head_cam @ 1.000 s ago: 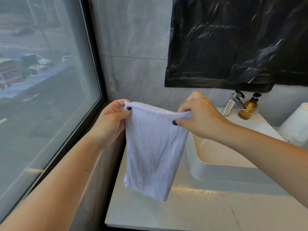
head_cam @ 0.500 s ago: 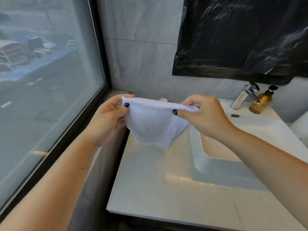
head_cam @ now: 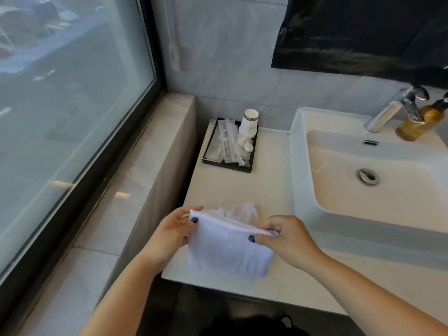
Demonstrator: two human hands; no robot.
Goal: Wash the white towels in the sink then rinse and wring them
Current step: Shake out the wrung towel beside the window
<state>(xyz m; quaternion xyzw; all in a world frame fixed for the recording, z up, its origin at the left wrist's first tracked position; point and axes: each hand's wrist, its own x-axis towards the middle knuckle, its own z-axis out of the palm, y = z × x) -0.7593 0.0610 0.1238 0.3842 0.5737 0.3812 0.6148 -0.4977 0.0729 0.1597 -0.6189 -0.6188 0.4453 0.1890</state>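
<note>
Since the earlier frame the white towel point(head_cam: 228, 248) has come down from chest height to the counter point(head_cam: 242, 190), and the view now tips down over the countertop. The towel is folded and lies at the counter's front edge, left of the sink point(head_cam: 300, 190), its long axis running left to right, tilted slightly so the right end sits nearer the person. Its folded top edge faces the back wall; a loose layer bunches up just behind it. The left hand point(head_cam: 169, 235) pinches the upper left corner between thumb and curled fingers. The right hand point(head_cam: 288, 238) pinches the upper right corner the same way. At the counter's back edge sits a black tray point(head_cam: 229, 164) with 1 stack of paper cups point(head_cam: 249, 123) and wrapped sachets. A faucet point(head_cam: 392, 110) and an amber bottle point(head_cam: 419, 123) stand at the sink's back rim.
</note>
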